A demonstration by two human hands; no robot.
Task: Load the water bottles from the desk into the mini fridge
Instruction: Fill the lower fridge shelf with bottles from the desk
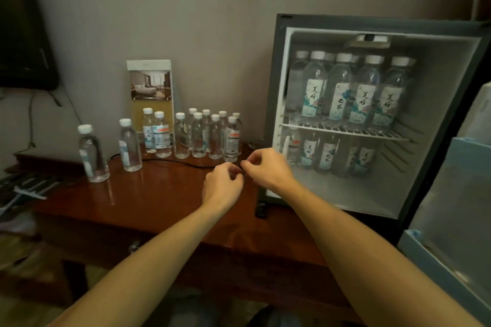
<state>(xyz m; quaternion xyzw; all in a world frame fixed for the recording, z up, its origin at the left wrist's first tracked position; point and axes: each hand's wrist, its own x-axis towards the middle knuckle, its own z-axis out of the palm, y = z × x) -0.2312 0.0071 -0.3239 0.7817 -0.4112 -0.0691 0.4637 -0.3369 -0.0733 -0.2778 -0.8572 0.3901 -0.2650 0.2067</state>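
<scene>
Both hands are up over the desk (148,194). The left hand (221,184) and right hand (267,167) meet knuckle to knuckle, fingers curled in tight, thumbs against forefingers, and nothing shows in either one. Just beyond the right hand's fingertips stands the nearest bottle (231,141), front of a packed cluster (199,133). Farther left of the left hand, two lone bottles (93,154) stand apart. Right of the right hand, the mini fridge (438,87) stands open, with bottles above and below its wire shelf (342,130).
</scene>
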